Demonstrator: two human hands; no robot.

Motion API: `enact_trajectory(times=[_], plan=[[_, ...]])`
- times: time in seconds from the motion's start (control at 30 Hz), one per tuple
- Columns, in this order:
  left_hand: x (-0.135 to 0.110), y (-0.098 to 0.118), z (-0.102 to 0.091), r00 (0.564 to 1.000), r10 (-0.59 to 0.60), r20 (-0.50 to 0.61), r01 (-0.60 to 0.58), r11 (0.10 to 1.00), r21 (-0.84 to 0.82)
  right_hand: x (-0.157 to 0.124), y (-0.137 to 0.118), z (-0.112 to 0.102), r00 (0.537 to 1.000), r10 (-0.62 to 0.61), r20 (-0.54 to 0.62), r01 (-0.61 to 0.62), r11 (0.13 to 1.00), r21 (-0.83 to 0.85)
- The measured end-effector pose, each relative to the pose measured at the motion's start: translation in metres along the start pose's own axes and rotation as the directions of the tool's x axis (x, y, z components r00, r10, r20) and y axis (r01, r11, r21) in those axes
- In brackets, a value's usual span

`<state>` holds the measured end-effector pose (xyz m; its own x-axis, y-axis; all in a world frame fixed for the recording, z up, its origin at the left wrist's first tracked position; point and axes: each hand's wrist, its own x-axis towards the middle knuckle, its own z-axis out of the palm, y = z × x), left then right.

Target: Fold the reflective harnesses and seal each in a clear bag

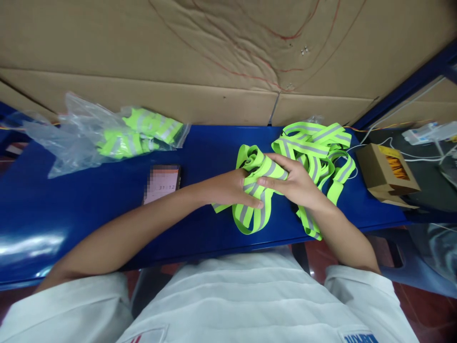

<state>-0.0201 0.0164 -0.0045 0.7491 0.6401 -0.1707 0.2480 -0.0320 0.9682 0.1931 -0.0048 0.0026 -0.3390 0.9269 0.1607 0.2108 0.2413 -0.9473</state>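
Both hands are wrapped around a bunched neon-yellow reflective strap (252, 216) with a grey stripe, held just over the blue table. My left hand (233, 187) grips it from the left, thumb across the front and its other fingers hidden behind the folds. From the right, my right hand (294, 181) clasps the upper folds between thumb and fingers. Loops of the strap hang below the hands. Close by on the right lies a loose pile of similar reflective straps (314, 138), partly behind my right hand and forearm.
Clear plastic bags (84, 138) with folded neon straps (153, 125) lie at the back left. A phone (162, 183) rests on the blue table (200, 147) beside my left forearm. At right stands an open cardboard box (387, 171) near white cables. A cardboard wall (143, 90) borders the back.
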Motion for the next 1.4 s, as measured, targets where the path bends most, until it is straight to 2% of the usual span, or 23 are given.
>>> enact_trajectory(times=[0.1,0.2,0.27,0.47,0.57,0.63,0.7,0.83,1.0,1.13,1.2,1.33,1.4], plan=[[-0.001,0.004,0.003,0.995,-0.087,-0.037,0.084,0.992,-0.089,0.001,0.001,-0.006,0.998,0.056,-0.006,-0.055,0.991,0.122],[-0.001,0.003,0.006,0.985,-0.172,-0.026,0.167,0.974,-0.153,-0.001,0.000,-0.011,0.995,0.041,-0.087,-0.026,0.986,0.163],[0.000,0.001,0.008,0.983,-0.186,0.004,0.184,0.972,-0.148,-0.003,-0.002,-0.014,0.991,0.037,-0.125,-0.015,0.985,0.171],[0.000,0.000,0.004,0.993,-0.077,0.091,0.089,0.987,-0.131,-0.005,-0.012,-0.015,0.979,0.201,-0.022,-0.177,0.907,0.382],[0.000,0.003,-0.005,0.989,-0.063,0.134,0.077,0.992,-0.102,-0.003,-0.015,-0.022,0.973,0.217,-0.079,-0.170,0.903,0.394],[0.000,0.005,-0.011,0.995,-0.035,0.090,0.044,0.994,-0.103,-0.002,-0.016,-0.030,0.968,0.212,-0.135,-0.142,0.905,0.401],[0.000,0.006,-0.013,0.999,0.032,-0.005,-0.032,0.985,-0.167,-0.001,-0.015,-0.037,0.959,0.217,-0.184,-0.125,0.902,0.413],[0.000,0.008,-0.010,0.967,0.145,-0.209,-0.205,0.931,-0.302,0.004,-0.012,-0.043,0.945,0.221,-0.240,-0.118,0.918,0.379],[0.000,0.008,-0.006,0.980,0.129,-0.153,-0.175,0.925,-0.337,0.007,-0.010,-0.040,0.952,0.210,-0.223,-0.138,0.944,0.300],[0.001,0.010,-0.003,0.940,0.249,-0.233,-0.312,0.903,-0.295,0.009,-0.009,-0.040,0.942,0.220,-0.254,-0.144,0.947,0.286],[0.001,0.011,-0.004,0.928,0.284,-0.239,-0.351,0.882,-0.314,0.010,-0.008,-0.039,0.941,0.231,-0.249,-0.158,0.947,0.281],[0.000,0.010,-0.006,0.967,0.195,-0.166,-0.252,0.836,-0.486,0.010,-0.005,-0.035,0.945,0.231,-0.232,-0.164,0.948,0.274],[0.000,0.010,-0.007,0.978,0.168,-0.123,-0.207,0.850,-0.485,0.010,-0.003,-0.033,0.947,0.212,-0.242,-0.150,0.956,0.250]])
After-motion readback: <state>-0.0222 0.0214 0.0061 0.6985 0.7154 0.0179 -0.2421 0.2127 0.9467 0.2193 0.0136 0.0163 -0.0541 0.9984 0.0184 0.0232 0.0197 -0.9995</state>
